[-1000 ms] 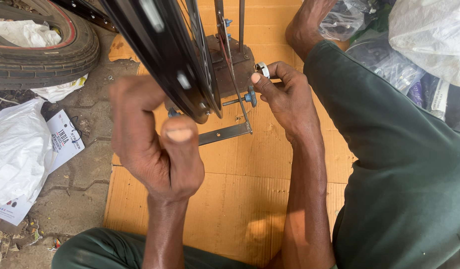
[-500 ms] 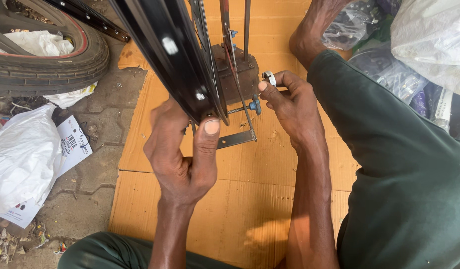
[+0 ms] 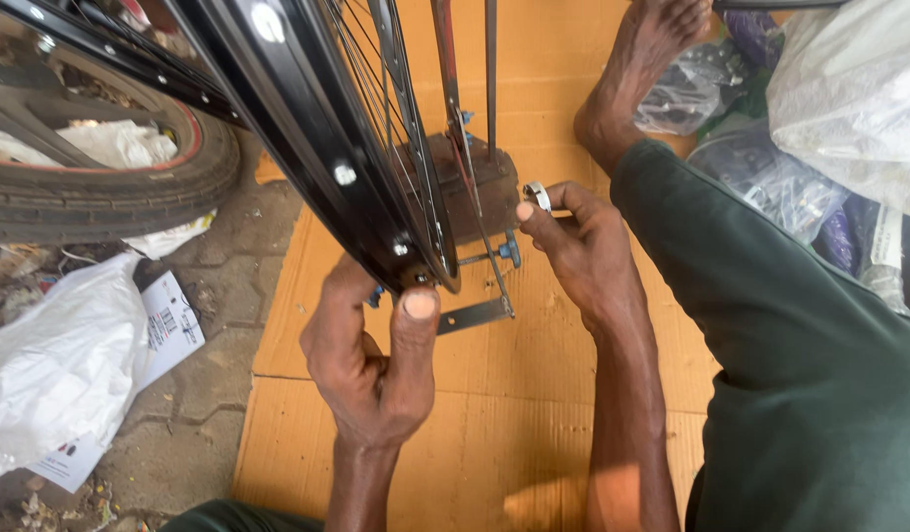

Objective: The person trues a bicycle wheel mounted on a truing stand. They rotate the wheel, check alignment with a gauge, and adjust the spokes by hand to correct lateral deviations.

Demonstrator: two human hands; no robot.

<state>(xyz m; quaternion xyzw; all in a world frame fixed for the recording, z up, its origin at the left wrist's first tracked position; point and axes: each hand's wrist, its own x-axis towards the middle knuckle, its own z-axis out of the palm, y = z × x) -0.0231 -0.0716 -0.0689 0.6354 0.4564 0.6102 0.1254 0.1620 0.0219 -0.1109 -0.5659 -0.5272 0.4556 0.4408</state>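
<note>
While black bicycle wheel rim (image 3: 307, 158) stands upright over cardboard sheet (image 3: 534, 394), lower edge is clamped by left hand (image 3: 371, 360), thumb on top. Small metal ring (image 3: 537, 194) is pinched in right hand (image 3: 583, 256) fingertips beside spokes (image 3: 376, 108). Rim judged stiff, light; best held at edge, clear of spokes.

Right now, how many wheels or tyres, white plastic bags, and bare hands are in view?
Wheels or tyres: 2, the black rim and the tyre
White plastic bags: 2
Bare hands: 2, left hand, right hand
Total: 6
</note>
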